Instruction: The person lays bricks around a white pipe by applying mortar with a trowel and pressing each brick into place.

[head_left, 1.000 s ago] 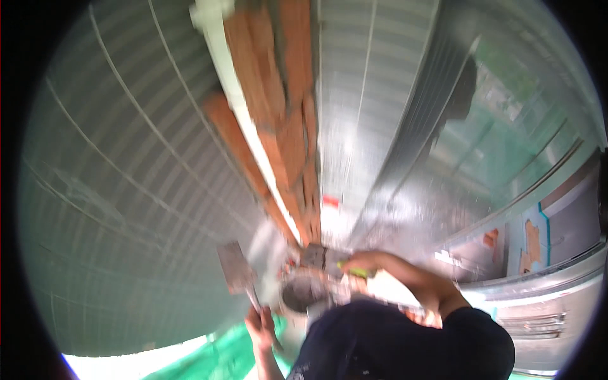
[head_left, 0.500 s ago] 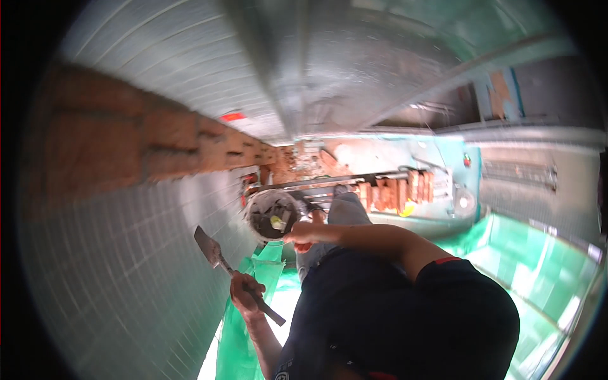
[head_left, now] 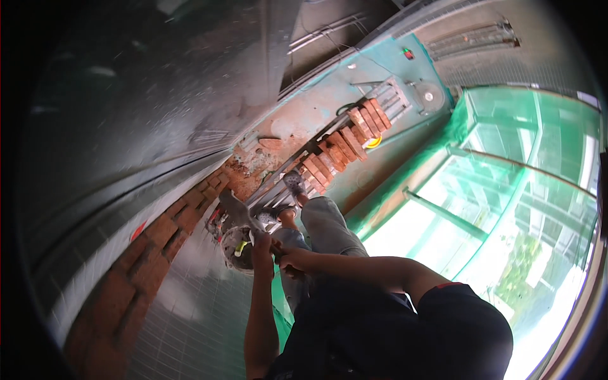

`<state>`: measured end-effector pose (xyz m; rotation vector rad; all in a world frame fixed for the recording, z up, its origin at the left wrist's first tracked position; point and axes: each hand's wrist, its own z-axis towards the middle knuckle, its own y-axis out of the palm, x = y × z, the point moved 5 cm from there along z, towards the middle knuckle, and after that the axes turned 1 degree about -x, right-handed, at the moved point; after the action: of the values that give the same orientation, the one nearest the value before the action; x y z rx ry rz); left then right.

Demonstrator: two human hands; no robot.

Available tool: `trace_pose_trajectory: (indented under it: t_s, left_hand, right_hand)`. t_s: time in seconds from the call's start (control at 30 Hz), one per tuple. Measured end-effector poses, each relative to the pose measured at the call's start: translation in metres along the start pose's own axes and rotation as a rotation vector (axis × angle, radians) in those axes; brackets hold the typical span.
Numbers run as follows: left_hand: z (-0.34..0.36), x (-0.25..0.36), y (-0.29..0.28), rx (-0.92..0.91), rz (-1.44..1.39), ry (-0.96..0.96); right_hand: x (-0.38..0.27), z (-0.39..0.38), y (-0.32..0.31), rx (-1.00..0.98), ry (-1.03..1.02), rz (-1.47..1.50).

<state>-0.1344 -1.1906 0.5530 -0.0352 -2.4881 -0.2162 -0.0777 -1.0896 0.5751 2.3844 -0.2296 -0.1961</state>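
My left hand is closed round the handle of a trowel, its grey blade pointing up and away past the bucket. My right hand is curled close beside the left, at the butt end of the trowel's handle; whether it grips the handle or something else is hidden. Just left of my left hand stands a mortar-stained bucket, partly covered by the hand and trowel. Inside it shows a yellow-green item too small to name.
Red bricks lie in a row on a narrow plank platform, beside my shoes. A brick wall course runs along the left above grey tiled surface. Green netting hangs over a metal frame at right. A round whitish lid-like thing lies farther off.
My view has turned, so the bricks and wall now run diagonally. The trowel in my left hand has come over to the bucket, and my two hands have come together.
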Motion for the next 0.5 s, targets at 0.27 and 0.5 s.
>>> trace_pose_trajectory:
  t_s: [0.27, 0.5]
  left_hand:
    - [0.075, -0.003, 0.092, -0.411, 0.915, 0.152]
    - [0.115, -0.08, 0.024, -0.198, 0.893, -0.212]
  right_hand:
    - [0.036, -0.019, -0.166, 0.783, -0.338, -0.26]
    - [0.061, -0.072, -0.282, 1.072, -0.01, 0.385]
